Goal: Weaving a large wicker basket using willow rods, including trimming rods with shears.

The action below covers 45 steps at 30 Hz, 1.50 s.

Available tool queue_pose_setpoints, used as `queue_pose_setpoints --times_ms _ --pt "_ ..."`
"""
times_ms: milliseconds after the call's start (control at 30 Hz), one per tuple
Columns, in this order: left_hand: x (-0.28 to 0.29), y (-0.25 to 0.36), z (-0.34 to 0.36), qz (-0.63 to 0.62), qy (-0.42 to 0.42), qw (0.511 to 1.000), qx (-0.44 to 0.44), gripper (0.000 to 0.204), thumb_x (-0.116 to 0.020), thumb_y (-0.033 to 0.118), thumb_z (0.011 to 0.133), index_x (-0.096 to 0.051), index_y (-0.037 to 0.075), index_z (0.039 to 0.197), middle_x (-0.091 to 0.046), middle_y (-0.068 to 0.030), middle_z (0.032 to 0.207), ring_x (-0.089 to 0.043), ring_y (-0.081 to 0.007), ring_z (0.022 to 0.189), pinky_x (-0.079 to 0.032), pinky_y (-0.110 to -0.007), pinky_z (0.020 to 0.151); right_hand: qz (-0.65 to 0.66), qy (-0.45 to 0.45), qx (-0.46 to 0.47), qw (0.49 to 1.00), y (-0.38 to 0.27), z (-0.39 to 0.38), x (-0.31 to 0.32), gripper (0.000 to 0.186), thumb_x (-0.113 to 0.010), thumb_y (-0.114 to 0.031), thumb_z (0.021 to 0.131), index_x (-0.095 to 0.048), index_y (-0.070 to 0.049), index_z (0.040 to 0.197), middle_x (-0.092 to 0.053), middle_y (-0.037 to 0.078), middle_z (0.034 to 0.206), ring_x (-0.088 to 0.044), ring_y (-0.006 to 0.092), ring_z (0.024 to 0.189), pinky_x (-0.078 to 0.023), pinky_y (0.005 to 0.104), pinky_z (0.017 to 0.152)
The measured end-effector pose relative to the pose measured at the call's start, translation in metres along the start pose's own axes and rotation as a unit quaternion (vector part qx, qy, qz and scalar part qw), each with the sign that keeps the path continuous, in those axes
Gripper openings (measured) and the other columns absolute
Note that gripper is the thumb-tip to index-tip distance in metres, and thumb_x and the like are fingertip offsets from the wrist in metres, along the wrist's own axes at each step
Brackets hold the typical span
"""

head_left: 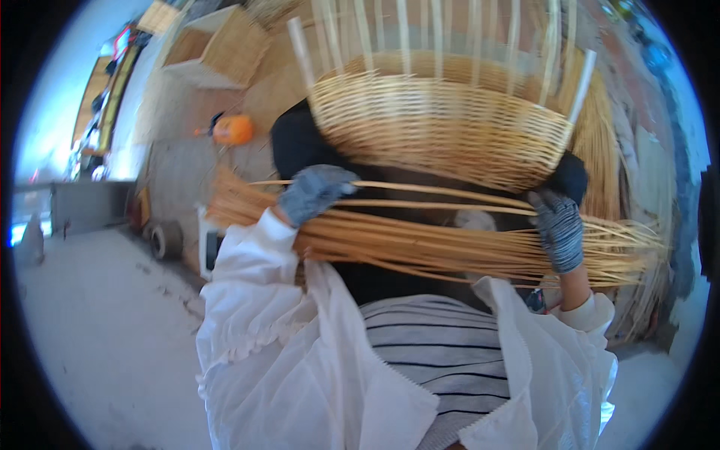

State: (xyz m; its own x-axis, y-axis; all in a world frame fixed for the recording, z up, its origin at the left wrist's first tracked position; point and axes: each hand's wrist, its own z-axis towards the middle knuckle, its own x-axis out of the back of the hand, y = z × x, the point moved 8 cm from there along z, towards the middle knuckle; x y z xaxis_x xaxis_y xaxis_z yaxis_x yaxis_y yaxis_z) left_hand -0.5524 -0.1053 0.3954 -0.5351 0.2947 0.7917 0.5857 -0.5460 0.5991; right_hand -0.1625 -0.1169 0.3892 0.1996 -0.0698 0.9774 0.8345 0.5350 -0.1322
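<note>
A part-woven wicker basket (435, 120) with tall upright stakes rests on my dark-trousered legs (292, 131). Below it, a long bundle of thin tan strands (420, 240) lies across my lap. My left hand (313, 193), in a grey glove, has its fingers closed on strands at the upper left of the bundle. My right hand (556, 229), also gloved, grips strands toward the bundle's right end, just under the basket's lower right corner. Two separate strands run between my hands; both hands hide part of what they hold.
A wooden box (232, 49) and an orange power tool or container (234, 129) sit at upper left. A dark round roll (166, 240) is on the pale floor (105, 315). A shelf (112, 105) stands far left. More loose strands (604, 165) lie at the right.
</note>
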Motion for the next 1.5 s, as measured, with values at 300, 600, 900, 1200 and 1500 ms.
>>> queue_pose_setpoints --times_ms 300,600,900,1200,1500 --pt "-0.024 0.124 0.162 0.158 -0.135 0.975 -0.082 0.017 -0.054 0.016 0.088 -0.066 0.011 0.099 -0.067 -0.0106 0.092 -0.065 -0.0249 0.076 -0.053 -0.034 0.063 0.566 0.311 -0.104 0.757 0.018 0.051 0.146 0.024 -0.048 -0.028 0.094 -0.048 -0.005 0.091 -0.053 0.01 0.077 -0.058 0.0247 0.078 -0.049 0.0403 0.079" --pt "-0.097 0.07 0.201 0.034 -0.022 0.987 -0.154 0.024 -0.064 0.024 0.084 -0.068 0.009 0.101 -0.068 -0.0103 0.086 -0.066 -0.0251 0.076 -0.054 -0.033 0.067 0.806 0.111 -0.282 0.509 0.074 0.022 -0.02 0.024 -0.068 -0.015 0.082 -0.062 0.0 0.1 -0.065 0.017 0.095 -0.065 0.0292 0.093 -0.058 0.0388 0.076" --pt "-0.072 0.051 0.204 0.122 0.069 0.989 -0.045 0.023 -0.067 0.027 0.082 -0.07 0.008 0.094 -0.069 -0.0078 0.088 -0.067 -0.0212 0.077 -0.054 -0.032 0.07 0.755 0.09 -0.307 0.572 0.103 0.045 0.004 0.033 -0.072 -0.021 0.08 -0.058 0.004 0.097 -0.065 0.02 0.089 -0.068 0.0299 0.079 -0.06 0.0375 0.067" --pt "-0.085 0.013 0.264 -0.012 0.075 0.982 0.176 0.052 -0.07 0.031 0.081 -0.056 0.0 0.12 -0.06 -0.0171 0.118 -0.066 -0.0282 0.091 -0.048 -0.033 0.091 0.715 0.275 -0.306 0.565 0.174 0.031 -0.01 0.02 -0.067 -0.012 0.083 -0.06 0.001 0.096 -0.065 0.02 0.094 -0.067 0.0269 0.08 -0.059 0.0334 0.068" --pt "-0.08 0.015 0.27 0.065 0.063 0.982 0.167 0.042 -0.067 0.036 0.081 -0.064 0.009 0.112 -0.065 -0.0142 0.106 -0.064 -0.0292 0.095 -0.05 -0.036 0.084 0.773 0.165 -0.284 0.543 0.183 0.046 -0.024 0.023 -0.065 -0.012 0.085 -0.058 0.003 0.101 -0.064 0.021 0.099 -0.068 0.0265 0.082 -0.059 0.0338 0.069"
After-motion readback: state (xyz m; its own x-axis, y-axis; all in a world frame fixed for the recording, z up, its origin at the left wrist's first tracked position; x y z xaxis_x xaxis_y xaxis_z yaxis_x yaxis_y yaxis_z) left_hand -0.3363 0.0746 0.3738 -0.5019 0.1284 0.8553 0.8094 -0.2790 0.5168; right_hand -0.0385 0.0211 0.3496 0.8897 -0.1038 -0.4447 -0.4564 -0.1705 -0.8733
